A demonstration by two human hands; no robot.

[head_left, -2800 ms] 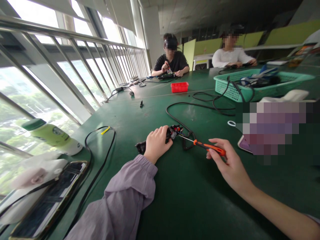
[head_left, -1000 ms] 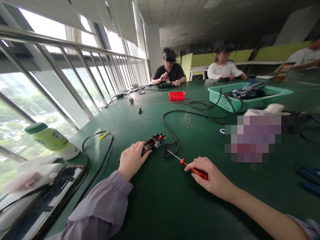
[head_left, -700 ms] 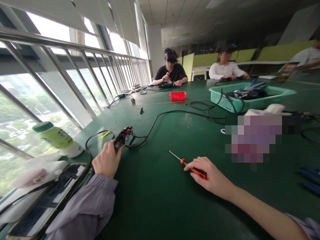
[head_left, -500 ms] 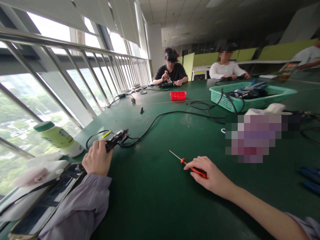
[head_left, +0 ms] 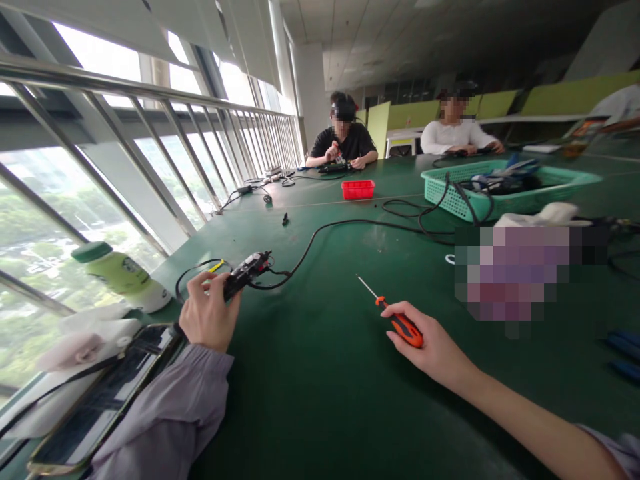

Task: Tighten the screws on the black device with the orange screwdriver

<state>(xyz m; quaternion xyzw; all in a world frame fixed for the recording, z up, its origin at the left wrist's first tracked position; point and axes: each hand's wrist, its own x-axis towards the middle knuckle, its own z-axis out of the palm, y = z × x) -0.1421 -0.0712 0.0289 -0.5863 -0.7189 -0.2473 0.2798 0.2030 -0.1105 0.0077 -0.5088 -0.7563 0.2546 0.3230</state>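
My left hand (head_left: 210, 313) grips the near end of a black device (head_left: 246, 273) with exposed parts and a black cable (head_left: 320, 233) at its far end. Beside it lies a yellow strip (head_left: 216, 266). My right hand (head_left: 430, 340) has its fingers round the handle of an orange and black screwdriver (head_left: 406, 329), whose metal shaft points up and left, apart from the device. Both hands are over the green table (head_left: 310, 373).
A bottle (head_left: 123, 277) and a phone (head_left: 105, 400) are at the left by the railing (head_left: 150, 93). Further back are a red box (head_left: 358, 190), a small black piece (head_left: 285, 219) and a green basket (head_left: 450, 197). Two people (head_left: 345, 143) sit across the table.
My left hand and the device have shifted slightly right and up. My right hand has moved a little right, and the screwdriver's tip now stands higher and further right.
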